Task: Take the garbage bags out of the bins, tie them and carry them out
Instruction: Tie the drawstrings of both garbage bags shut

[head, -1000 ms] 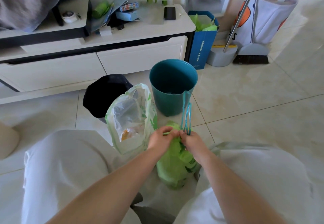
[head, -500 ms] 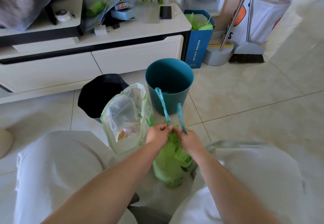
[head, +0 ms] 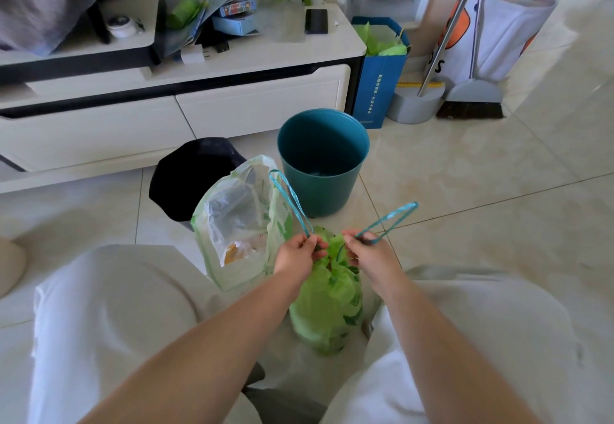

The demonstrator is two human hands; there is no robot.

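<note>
Hands have drawn apart since half a second ago, spreading the two drawstring loops. Left hand [head: 296, 255] pinches the left loop [head: 290, 202]; right hand [head: 368, 252] pinches the right loop [head: 388, 222]. Green bag [head: 327, 307] stands on the floor between the knees, neck gathered. Clear bag [head: 239, 224] upright just left, open. Teal bin [head: 322, 161] and black bin [head: 189, 174] behind.

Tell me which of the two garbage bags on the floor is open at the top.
The pale bag beside the left hand; its mouth gapes open. The green bag between the knees is drawn shut by its blue strings.
</note>
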